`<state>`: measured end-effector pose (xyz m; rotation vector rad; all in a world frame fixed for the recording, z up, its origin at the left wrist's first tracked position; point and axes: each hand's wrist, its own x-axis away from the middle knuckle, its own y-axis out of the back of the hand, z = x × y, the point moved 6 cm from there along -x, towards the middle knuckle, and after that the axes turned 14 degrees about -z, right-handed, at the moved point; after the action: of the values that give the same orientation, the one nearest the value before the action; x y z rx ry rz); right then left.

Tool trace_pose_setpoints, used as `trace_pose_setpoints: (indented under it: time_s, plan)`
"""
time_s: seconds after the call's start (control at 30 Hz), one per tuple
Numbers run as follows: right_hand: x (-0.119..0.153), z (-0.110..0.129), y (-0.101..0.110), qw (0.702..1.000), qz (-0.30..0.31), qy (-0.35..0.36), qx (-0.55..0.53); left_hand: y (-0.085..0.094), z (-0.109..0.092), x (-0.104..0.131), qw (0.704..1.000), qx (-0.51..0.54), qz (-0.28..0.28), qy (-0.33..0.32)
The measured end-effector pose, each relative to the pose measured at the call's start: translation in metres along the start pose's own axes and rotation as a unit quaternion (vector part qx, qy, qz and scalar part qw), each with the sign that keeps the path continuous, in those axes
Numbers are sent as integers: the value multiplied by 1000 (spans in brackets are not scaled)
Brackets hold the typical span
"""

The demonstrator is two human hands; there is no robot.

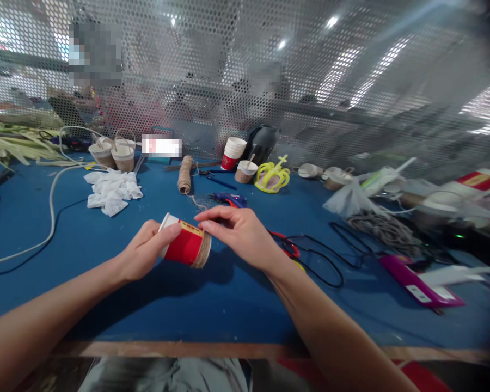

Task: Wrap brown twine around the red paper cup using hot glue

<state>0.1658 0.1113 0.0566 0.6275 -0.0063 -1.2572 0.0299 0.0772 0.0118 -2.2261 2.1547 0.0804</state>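
Note:
My left hand [149,249] is closed around a red and white paper cup [183,242], tilted on its side above the table. Twine [203,251] is wound round the end of the cup away from that hand. At the wound edge, my right hand [239,231] pinches the twine between thumb and fingers. A loose strand leads back from there to a twine spool [184,175] lying on the blue table. Just beyond my right hand lies a blue glue gun [228,200], partly hidden by the fingers.
Crumpled white tissue [112,190] and twine-wrapped cups [123,158] sit at the left. Stacked paper cups [232,153], a yellow crown-shaped piece [271,175] and a perforated metal screen [212,71] stand behind. Black cable [318,261] and a purple packet [420,280] lie right.

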Motion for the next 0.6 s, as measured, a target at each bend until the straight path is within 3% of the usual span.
trace_pose_setpoints:
  time_s: [0.27,0.6]
  plan:
    - [4,13,1,990,29,116,68,7,3,0,999,18,-10,-42]
    - [10,19,-1,981,99,151,70,18,8,0,996,46,-56,-50]
